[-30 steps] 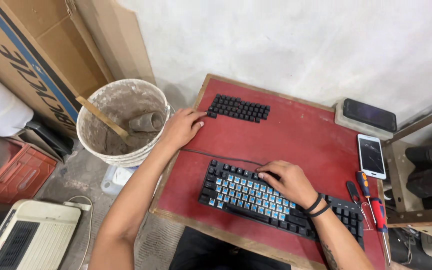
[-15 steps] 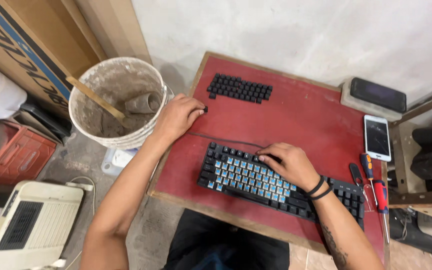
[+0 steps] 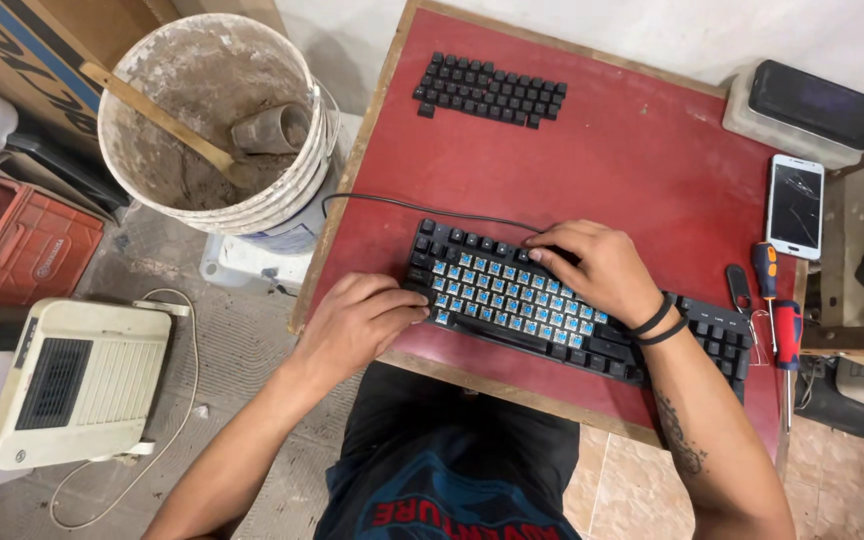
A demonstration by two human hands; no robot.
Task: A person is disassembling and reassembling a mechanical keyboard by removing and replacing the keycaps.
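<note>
A black keyboard (image 3: 512,305) with many keycaps removed, showing blue switches, lies on a red table (image 3: 632,150). My left hand (image 3: 357,320) grips the keyboard's left end. My right hand (image 3: 597,265) rests on its top edge, fingers curled on the keys. A block of loose black keycaps (image 3: 489,90) sits at the table's far side. The keyboard's black cable (image 3: 402,205) runs off toward the left table edge.
A dirty white bucket (image 3: 217,125) with a wooden stick and a pipe piece stands left of the table. A white phone (image 3: 797,205), a dark phone on a box (image 3: 814,102) and screwdrivers (image 3: 777,310) lie at the right. A cream device (image 3: 72,385) and red crate (image 3: 27,250) are on the floor.
My left hand has come back from the table's far left edge near the bucket to the keyboard's left end. The camera has moved closer and tilted down.
</note>
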